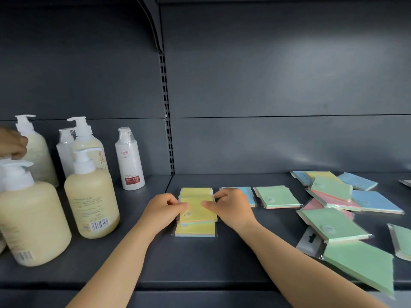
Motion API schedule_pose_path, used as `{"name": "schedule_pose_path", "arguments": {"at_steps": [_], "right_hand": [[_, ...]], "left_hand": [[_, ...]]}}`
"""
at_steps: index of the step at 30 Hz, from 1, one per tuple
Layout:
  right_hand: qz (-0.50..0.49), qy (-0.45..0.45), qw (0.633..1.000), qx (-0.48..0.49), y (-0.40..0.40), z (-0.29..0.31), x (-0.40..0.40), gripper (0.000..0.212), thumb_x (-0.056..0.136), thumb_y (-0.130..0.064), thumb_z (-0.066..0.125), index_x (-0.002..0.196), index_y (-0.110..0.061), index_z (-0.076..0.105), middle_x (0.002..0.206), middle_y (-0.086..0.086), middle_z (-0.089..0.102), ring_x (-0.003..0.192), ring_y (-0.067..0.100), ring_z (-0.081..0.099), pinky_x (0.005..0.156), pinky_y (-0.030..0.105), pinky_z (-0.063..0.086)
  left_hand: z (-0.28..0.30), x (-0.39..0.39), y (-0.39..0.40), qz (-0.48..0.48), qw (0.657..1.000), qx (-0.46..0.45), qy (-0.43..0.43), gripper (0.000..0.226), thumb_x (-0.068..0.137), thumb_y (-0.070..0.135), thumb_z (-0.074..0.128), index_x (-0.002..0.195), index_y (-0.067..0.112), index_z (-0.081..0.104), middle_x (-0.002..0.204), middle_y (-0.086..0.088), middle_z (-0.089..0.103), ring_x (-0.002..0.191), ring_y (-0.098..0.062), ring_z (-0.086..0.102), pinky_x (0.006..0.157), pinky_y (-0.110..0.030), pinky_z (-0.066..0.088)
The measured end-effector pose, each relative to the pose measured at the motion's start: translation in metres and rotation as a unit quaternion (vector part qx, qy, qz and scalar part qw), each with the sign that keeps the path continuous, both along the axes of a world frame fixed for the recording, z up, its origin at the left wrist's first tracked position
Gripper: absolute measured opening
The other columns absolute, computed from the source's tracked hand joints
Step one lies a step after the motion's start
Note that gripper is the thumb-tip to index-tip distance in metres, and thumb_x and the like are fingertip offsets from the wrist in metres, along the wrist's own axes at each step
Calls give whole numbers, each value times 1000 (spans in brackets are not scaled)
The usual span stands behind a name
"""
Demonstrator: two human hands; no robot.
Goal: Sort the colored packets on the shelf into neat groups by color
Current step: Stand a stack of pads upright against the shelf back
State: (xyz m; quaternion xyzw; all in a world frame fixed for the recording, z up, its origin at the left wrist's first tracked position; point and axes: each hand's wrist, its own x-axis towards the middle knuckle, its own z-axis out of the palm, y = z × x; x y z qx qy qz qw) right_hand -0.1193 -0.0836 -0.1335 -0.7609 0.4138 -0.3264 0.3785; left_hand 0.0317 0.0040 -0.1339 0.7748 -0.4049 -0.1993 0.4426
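Bare shelf point(200, 258) front at frame bottom, left hand point(165, 206) and right hand point(230, 206) pinching top yellow packet point(198, 210) by opposite edges, thumbs on top, bottles point(91, 192) left, scattered packets point(333, 221) right

Matt dark metal shelf point(200, 258); packets point(278, 196) in glossy clear plastic; smooth plastic bottles point(91, 196).

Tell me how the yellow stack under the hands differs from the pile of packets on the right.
The yellow stack holds one color; the pile on the right mixes green, blue, pink and yellow. The stack's packets lie roughly lined up, while the pile's lie crooked and overlapping. Both hands, left hand and right hand, grip the stack; nothing touches the pile. Both sit on the same dark shelf.
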Motion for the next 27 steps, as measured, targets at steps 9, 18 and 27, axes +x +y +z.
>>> {"name": "schedule_pose_path", "arguments": {"at_steps": [9,18,27], "right_hand": [[-12,48,997,-59,12,18,-50,46,79,-37,71,117,-13,60,103,1,63,97,16,58,79,21,40],[-81,195,963,-167,24,52,-234,41,82,-37,68,117,-18,58,111,-1,61,105,18,56,76,24,36],[-125,227,961,-99,30,42,-369,47,79,-37,72,119,-16,58,115,3,58,108,20,55,88,29,43]], "left_hand": [[19,-21,15,43,996,-17,-83,37,79,34,71,106,14,57,108,-4,58,95,-17,56,78,-27,40],[43,-141,46,-36,990,10,-135,21,83,32,65,99,18,59,105,3,55,103,-19,55,90,-32,46],[29,-267,47,-115,990,53,-64,34,84,45,61,107,22,51,104,5,49,96,-12,50,82,-28,37]]}}
